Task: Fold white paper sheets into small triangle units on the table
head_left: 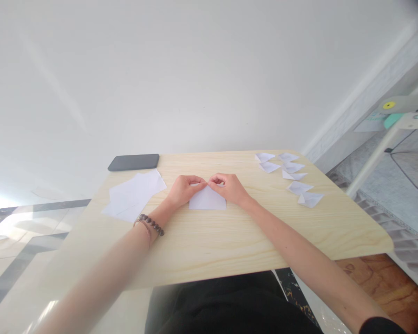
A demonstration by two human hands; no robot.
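A small white sheet of paper (pixel 207 199) lies on the light wooden table, its straight lower edge towards me. My left hand (pixel 187 188) pinches the top of the sheet between thumb and forefinger. Meeting it at the same spot, my right hand (pixel 227 186) pinches the paper too, and the fingertips of both hands almost touch. The upper part of the sheet is partly hidden by my fingers. Loose white sheets (pixel 132 192) overlap to the left of my left hand. Several small folded paper pieces (pixel 292 176) are laid out on the right.
A dark phone-like slab (pixel 134 162) rests at the table's back left corner. The wooden table (pixel 209 250) backs onto a pale wall (pixel 202 74). A white metal frame (pixel 379 153) stands beyond the table on the right.
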